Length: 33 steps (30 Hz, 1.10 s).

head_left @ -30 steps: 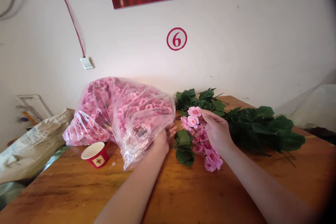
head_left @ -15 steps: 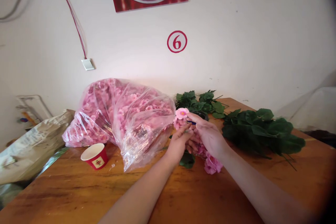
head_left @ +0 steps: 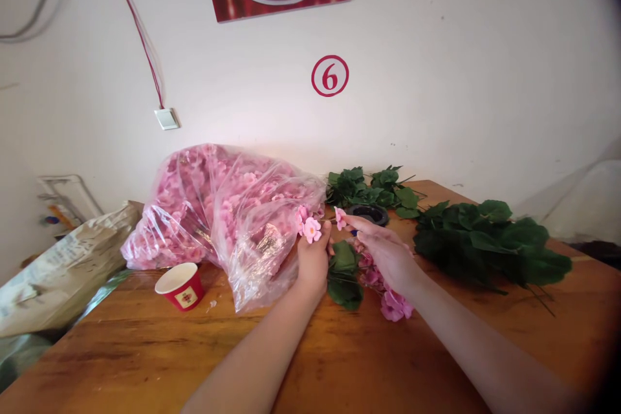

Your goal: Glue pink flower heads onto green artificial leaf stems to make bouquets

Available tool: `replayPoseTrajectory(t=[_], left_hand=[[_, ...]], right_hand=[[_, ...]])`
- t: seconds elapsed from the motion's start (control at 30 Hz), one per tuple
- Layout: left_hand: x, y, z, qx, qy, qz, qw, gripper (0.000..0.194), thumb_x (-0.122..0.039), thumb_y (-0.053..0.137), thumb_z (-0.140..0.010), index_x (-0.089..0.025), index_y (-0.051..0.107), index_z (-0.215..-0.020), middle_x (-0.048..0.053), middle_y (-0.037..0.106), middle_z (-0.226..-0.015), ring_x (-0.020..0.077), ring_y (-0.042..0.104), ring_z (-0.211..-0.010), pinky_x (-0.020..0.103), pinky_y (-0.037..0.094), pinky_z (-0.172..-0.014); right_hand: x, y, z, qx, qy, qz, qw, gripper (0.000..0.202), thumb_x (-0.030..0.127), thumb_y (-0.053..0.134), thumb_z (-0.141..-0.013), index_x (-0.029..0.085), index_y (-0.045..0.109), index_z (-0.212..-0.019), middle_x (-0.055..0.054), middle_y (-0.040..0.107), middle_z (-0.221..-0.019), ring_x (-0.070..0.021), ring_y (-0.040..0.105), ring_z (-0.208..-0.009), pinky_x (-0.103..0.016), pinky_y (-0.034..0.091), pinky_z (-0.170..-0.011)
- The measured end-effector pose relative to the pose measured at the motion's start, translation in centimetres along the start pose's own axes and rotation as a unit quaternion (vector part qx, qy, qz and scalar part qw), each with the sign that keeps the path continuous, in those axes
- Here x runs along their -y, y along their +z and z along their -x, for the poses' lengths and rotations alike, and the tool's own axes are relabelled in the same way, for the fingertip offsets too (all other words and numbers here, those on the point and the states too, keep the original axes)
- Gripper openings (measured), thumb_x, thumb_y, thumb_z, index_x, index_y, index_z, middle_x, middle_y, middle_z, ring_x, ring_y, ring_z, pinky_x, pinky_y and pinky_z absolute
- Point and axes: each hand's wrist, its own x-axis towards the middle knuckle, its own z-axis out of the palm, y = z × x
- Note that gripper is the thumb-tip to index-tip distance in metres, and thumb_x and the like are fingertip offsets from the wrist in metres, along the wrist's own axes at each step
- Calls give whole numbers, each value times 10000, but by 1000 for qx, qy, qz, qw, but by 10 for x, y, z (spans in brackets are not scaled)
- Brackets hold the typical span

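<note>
Pink blossoms (head_left: 312, 229) in two hands (head_left: 313, 265) (head_left: 391, 259)

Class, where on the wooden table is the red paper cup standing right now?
In the head view, the red paper cup stands on the left side of the table, just in front of the clear plastic bag of pink flowers.

One view, worn on the head, looks forward and down across the near edge of the wooden tabletop (head_left: 310, 362), close above it, toward the wall (head_left: 412, 97) behind.
</note>
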Motion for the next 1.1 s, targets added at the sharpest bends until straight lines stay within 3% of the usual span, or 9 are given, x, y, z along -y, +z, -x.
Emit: replayPoseTrajectory(t=[0.2, 0.4, 0.5, 0.63, 0.83, 0.97, 1.1], left_hand=[[0, -4, -2, -21, 60, 6, 998, 358, -449, 667, -757, -160, 481, -654, -65, 432, -535, 53, 339, -457, 199, 268, -466], [-10, -2, 6, 2, 123, -18, 992, 296, -405, 609, -816, -165, 510, -676, -50, 443, -584, 76, 376, -527, 207, 318, -533], [-14, -2, 15, 46, 152, -51, 986, 240, -386, 592, -838, -166, 562, -746, -25, 513, -651, 95, 433, -588, 213, 352, -578], [-11, -4, 22, 125, 207, -147, 959, 222, -356, 572, -852, -167, 581, -735, -1, 546, -668, 123, 462, -626, 225, 353, -595], [-1, -7, 25, 192, 273, -270, 903, 235, -299, 502, -887, -164, 610, -729, 41, 602, -726, 154, 497, -655, 250, 380, -658], [0, -8, 27, 215, 267, -283, 896, 197, -262, 500, -884, -180, 643, -776, 66, 636, -775, 181, 534, -702, 269, 389, -699], [2, -8, 27, 224, 242, -265, 906, 136, -257, 562, -848, -195, 672, -798, 75, 655, -809, 202, 564, -755, 277, 395, -753]], right_hand=[[-7, -3, 0, 0, 21, 14, 1000, 414, 383, 641, -815, 268, 645, -1213, -45, 605, -1307, -248, 511, -1215, -403, 342, -1052], [-12, -5, -2, -46, 41, 24, 998, 457, 391, 638, -818, 270, 600, -1257, -49, 647, -1219, -201, 606, -965, -336, 468, -821], [-9, 0, -2, 5, 85, 67, 994, 391, 423, 649, -806, 227, 675, -1143, -57, 708, -1040, -207, 625, -904, -328, 483, -788], [-7, 5, -1, 71, 69, 26, 995, 361, 405, 689, -768, 240, 699, -1090, -45, 724, -953, -230, 633, -934, -368, 488, -855], [-13, -1, 1, 39, 64, -8, 997, 276, 338, 761, -686, 200, 733, -923, -44, 729, -848, -232, 655, -798, -364, 519, -753], [-23, -7, 1, -12, 35, -28, 999, 214, 290, 801, -620, 237, 708, -806, -17, 721, -793, -216, 644, -717, -336, 521, -664], [-27, -9, 1, -60, 6, -2, 998, 369, 253, 821, -578, 273, 682, -920, -19, 719, -906, -225, 645, -811, -353, 530, -738]])
